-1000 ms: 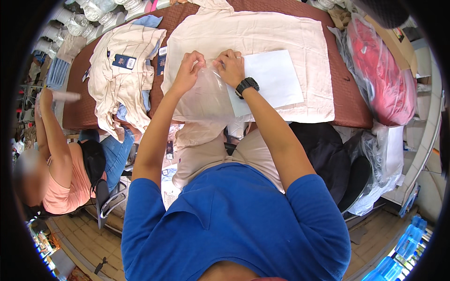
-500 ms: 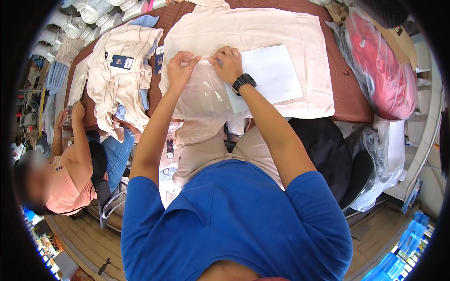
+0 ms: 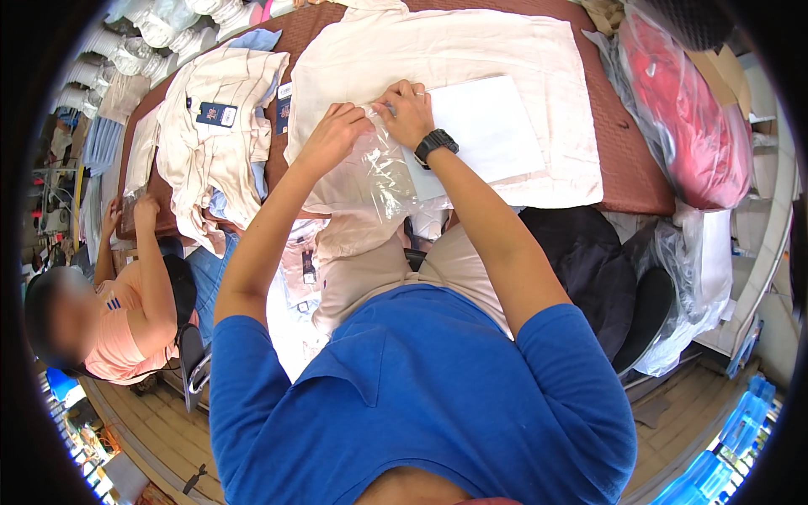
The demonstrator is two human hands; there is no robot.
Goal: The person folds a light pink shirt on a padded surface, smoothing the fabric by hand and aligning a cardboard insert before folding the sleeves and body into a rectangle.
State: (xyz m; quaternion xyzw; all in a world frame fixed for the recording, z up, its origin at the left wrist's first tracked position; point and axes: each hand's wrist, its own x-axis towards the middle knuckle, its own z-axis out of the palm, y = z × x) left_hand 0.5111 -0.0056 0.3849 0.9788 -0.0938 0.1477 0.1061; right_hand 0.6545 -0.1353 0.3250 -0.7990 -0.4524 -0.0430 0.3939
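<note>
A clear plastic bag [image 3: 387, 175] hangs from both my hands over a cream garment [image 3: 488, 46] spread on the table. My left hand [image 3: 341, 132] pinches the bag's upper edge at its left. Close beside it, my right hand [image 3: 406, 111], with a black watch at the wrist, has its fingers curled on the same edge. Under and right of the right hand lies a white rectangular sheet [image 3: 484, 130] on the garment. The right part of the bag overlaps the sheet's left side.
Left of me is a pile of cream garments [image 3: 219, 139] with a dark tag [image 3: 216, 114]. A co-worker [image 3: 139, 311] sits at the far left, hands at the table edge. Red clothing in plastic [image 3: 686, 109] lies at the right. A black chair [image 3: 581, 269] stands below the table.
My left hand has shifted right and turned inward, nearer my right hand. The plastic bag between them has become more crumpled.
</note>
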